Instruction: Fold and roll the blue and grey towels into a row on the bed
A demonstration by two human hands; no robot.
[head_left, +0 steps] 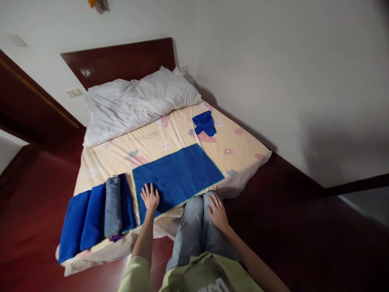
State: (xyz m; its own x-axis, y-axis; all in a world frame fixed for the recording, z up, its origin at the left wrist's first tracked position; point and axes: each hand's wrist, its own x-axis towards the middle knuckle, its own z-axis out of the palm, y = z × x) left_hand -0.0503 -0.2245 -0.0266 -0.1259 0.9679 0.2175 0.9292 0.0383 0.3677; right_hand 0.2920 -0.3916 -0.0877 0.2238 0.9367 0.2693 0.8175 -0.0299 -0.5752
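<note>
Fingers [147, 189] of the left hand [150, 200] splay flat on a green-edged blue cloth [182, 166], gripping nothing; smoothing looks like the step in hand.

Right hand [218, 214], loosely open and holding nothing, rests on the jeans [189, 225] just off the cloth's near edge. The cloth lies spread on the bed [240, 152]; left of it sit a grey roll [113, 207] and blue bundles [72, 225], folded or rolled, I cannot tell. Beyond its far edge lies a crumpled blue piece [204, 123]. The next move probably calls for both hands at one edge.
</note>
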